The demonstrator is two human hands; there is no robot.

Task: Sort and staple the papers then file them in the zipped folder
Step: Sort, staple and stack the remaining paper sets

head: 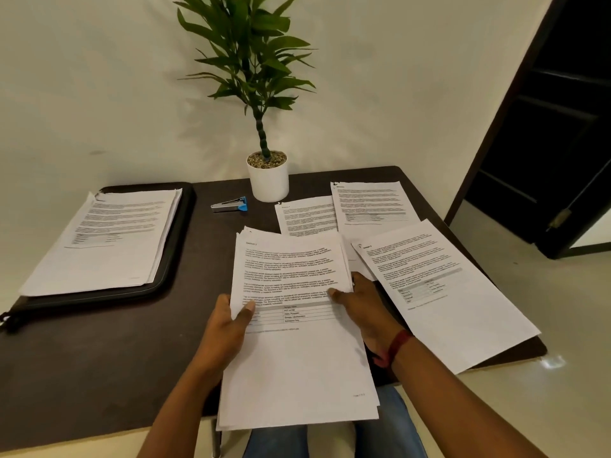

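Sorting stage, by my read; nothing stapled or filed that I can confirm.

- My left hand [228, 325] and right hand [360, 309] both grip the main stack [297, 342] by its side edges, thumbs on the top sheet, fingers underneath. The stack hangs over the near edge of the tabletop [99, 352], above my lap.
- Three loose sheets dealt out to the right: far sheet [368, 204], middle sheet [307, 214] partly under it, and near sheet [443, 285] overhanging the right edge. Probably the starts of separate sets.
- Second pile [109, 236] lies on top of the black zipped folder [180, 226] at far left, not inside it. Cannot tell if that pile is stapled.
- Stapler [229, 204] lies untouched between folder and plant pot [268, 180], well apart from both hands.
- Left to do, as I judge it: finish dealing out the stack, staple each set, open the folder, file.

Surroundings: dark matte tabletop against a plain pale wall; white pot with gravel and a leafy green plant at the back edge. Dark door [562, 127] at right, pale glossy floor [545, 309] below it.
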